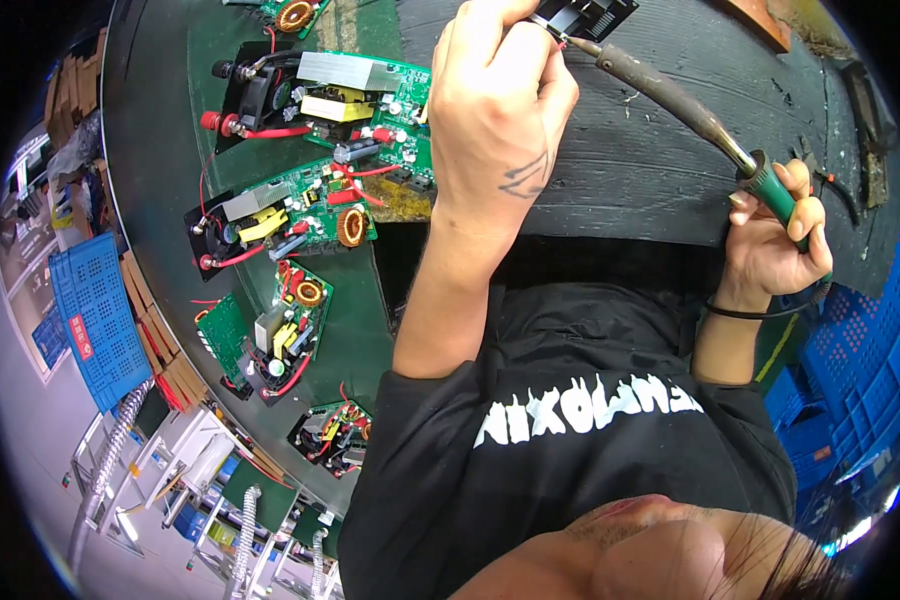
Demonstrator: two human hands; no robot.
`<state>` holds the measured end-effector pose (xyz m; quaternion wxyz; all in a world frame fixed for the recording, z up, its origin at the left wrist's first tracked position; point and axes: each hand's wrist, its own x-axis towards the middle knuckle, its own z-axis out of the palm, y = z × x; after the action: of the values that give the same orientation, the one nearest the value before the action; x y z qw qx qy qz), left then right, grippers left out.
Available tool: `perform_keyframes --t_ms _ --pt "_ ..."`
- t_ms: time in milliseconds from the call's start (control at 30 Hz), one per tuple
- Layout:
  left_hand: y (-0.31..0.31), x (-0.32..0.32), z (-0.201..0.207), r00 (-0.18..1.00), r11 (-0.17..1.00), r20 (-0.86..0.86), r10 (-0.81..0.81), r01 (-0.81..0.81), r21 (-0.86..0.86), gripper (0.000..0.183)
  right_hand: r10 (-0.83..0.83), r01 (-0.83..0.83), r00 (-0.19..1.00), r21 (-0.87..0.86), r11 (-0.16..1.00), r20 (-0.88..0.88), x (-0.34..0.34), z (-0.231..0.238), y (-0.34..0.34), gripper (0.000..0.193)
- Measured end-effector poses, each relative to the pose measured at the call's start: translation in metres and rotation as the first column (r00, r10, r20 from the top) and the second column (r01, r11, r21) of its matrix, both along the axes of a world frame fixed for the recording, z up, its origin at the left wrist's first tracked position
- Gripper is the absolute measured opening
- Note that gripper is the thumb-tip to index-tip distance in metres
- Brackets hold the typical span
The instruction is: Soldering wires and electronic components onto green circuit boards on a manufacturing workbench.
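My right hand [782, 245] is wrapped round the green handle of a soldering iron [667, 98]. The iron slants up and to the left. Its tip meets the edge of a black slotted part [598, 16] at the top of the view. My left hand [498, 112] is closed beside that tip, its fingers against the black part. A short bit of red wire shows just under the tip. Whatever the left fingers pinch is hidden behind the hand. Left of this hand lies a green circuit board [402, 108] with a silver heatsink, a black end panel and red leads.
Several more boards line the left side, among them one with a copper coil [352, 227] and a smaller one [308, 320]. Dark hand cutters [838, 196] rest at the right. Blue crates [838, 400] stand at lower right, another blue crate [98, 318] at far left.
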<state>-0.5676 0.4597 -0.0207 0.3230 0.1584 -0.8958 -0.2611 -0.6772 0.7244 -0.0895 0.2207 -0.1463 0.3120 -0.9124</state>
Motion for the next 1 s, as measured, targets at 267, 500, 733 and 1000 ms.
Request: perform_keyframes --t_ms 267,500,733,1000 --pt "-0.0022 -0.0015 -0.0038 0.992 0.998 -0.124 -0.033 0.027 -0.054 0.015 -0.005 0.009 0.997 -0.050 0.999 0.083 0.0003 0.0021 0.0004 0.036" --pt "-0.0005 0.0000 -0.0013 0.999 1.000 -0.031 -0.012 0.011 -0.015 0.016 0.005 -0.003 0.999 -0.043 0.999 0.053 -0.0001 0.0008 0.0003 0.036" --pt "-0.0008 -0.0012 -0.0005 0.995 1.000 -0.092 -0.024 0.024 -0.012 0.016 -0.007 0.010 0.997 -0.042 0.999 0.074 -0.0003 0.0007 0.0015 0.035" --pt "0.0012 0.0001 0.0003 1.000 0.999 0.000 0.007 -0.007 0.038 0.015 0.011 -0.001 0.994 -0.096 0.995 0.109 -0.0022 -0.0014 0.0056 0.034"
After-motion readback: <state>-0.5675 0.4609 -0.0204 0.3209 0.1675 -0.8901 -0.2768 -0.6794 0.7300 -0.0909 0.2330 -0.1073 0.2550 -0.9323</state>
